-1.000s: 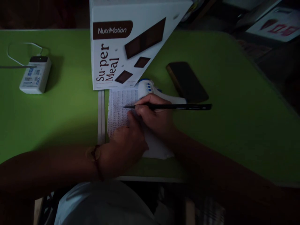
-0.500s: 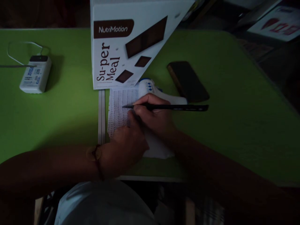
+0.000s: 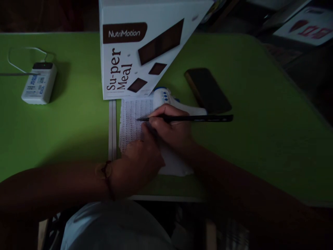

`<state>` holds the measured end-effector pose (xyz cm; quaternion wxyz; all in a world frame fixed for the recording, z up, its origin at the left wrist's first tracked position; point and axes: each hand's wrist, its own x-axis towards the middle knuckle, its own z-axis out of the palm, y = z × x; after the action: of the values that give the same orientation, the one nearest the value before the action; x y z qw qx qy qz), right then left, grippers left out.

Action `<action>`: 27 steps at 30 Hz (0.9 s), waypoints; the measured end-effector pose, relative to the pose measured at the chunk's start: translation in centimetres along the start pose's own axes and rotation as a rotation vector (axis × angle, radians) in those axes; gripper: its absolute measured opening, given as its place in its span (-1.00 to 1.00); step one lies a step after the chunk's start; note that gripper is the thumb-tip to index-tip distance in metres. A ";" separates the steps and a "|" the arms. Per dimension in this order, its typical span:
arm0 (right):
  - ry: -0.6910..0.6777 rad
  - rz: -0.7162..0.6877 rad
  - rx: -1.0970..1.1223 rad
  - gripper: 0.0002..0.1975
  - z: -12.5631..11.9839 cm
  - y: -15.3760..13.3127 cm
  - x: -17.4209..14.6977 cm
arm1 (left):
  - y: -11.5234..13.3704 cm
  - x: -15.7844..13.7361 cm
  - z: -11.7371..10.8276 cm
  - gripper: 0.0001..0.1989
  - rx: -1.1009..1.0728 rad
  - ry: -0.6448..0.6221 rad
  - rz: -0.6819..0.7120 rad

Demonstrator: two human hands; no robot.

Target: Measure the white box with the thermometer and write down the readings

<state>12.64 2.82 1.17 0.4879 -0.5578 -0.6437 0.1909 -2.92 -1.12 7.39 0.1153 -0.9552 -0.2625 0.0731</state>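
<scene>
My right hand (image 3: 173,126) is closed in a writing grip round a slim black pen (image 3: 203,118). The pen's tip rests on or just over a sheet of paper (image 3: 130,121) covered with rows of small handwriting, too fine to read. On the sheet's lower part lies my left hand (image 3: 143,159), its index finger stretched towards the pen tip and its other fingers partly hidden. A white handheld device with blue buttons (image 3: 166,99), shaped like a forehead thermometer, lies just beyond my right hand. The paper's lower right part is dim under my wrists.
A tall white NutriMotion box (image 3: 125,66) stands at the paper's far edge. Left of the sheet runs a grey double strip (image 3: 112,132). A dark phone (image 3: 208,90) lies at right, and a white adapter (image 3: 39,85) with cables at left, on the green table (image 3: 78,132).
The pen's back end has tipped slightly up and right, and its tip has shifted a few pixels right. Both hands stay in nearly the same place.
</scene>
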 end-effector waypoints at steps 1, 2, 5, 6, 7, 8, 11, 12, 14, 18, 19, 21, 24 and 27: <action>0.003 0.007 -0.002 -0.87 0.0 0.0 0.0 | 0.0 0.0 0.0 -0.53 0.007 -0.003 0.006; 0.002 0.014 -0.005 -0.87 0.0 -0.1 0.0 | 0.0 0.1 0.0 -0.52 0.014 -0.010 0.012; -0.008 0.026 -0.009 -0.88 -0.1 -0.2 0.1 | 0.0 0.2 0.0 -0.51 0.014 -0.029 0.017; -0.007 0.024 -0.006 -0.88 -0.1 -0.2 0.1 | 0.0 0.2 0.0 -0.52 0.009 -0.031 0.015; -0.004 0.019 -0.003 -0.88 -0.2 -0.3 0.1 | 0.0 0.2 0.0 -0.54 0.007 -0.030 0.012; -0.003 0.014 -0.004 -0.87 -0.2 -0.3 0.1 | 0.0 0.2 0.0 -0.54 0.006 -0.028 0.009; -0.022 0.016 -0.020 -0.87 -0.3 -0.2 0.1 | 0.0 0.0 0.1 -0.54 0.010 -0.012 0.008; -0.029 0.023 -0.019 -0.87 -0.3 -0.1 0.1 | 0.0 0.0 0.2 -0.54 0.011 -0.006 0.006; -0.021 0.039 0.002 -0.86 -0.3 0.1 0.1 | 0.0 0.0 0.3 -0.53 0.010 0.005 0.001; 0.038 0.068 0.038 -0.84 -0.1 0.6 0.2 | 0.0 0.1 0.2 -0.55 0.008 0.010 0.006; 0.039 0.072 0.041 -0.85 -0.1 0.6 0.2 | 0.0 0.1 0.2 -0.55 0.008 0.006 0.011; 0.030 0.069 0.040 -0.86 0.0 0.5 0.1 | -0.1 0.0 0.0 -0.55 -0.009 -0.003 0.010; 0.021 0.070 0.015 -0.87 -0.1 0.2 0.1 | -0.1 -0.1 -0.2 -0.55 -0.059 -0.013 0.001; 0.023 0.101 0.003 -0.87 -0.2 0.0 0.2 | -0.2 -0.2 -0.1 -0.53 -0.052 -0.017 0.004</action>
<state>12.79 2.96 1.32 0.4859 -0.5910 -0.6087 0.2100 -3.11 -1.08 7.58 0.0878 -0.9578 -0.2632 0.0747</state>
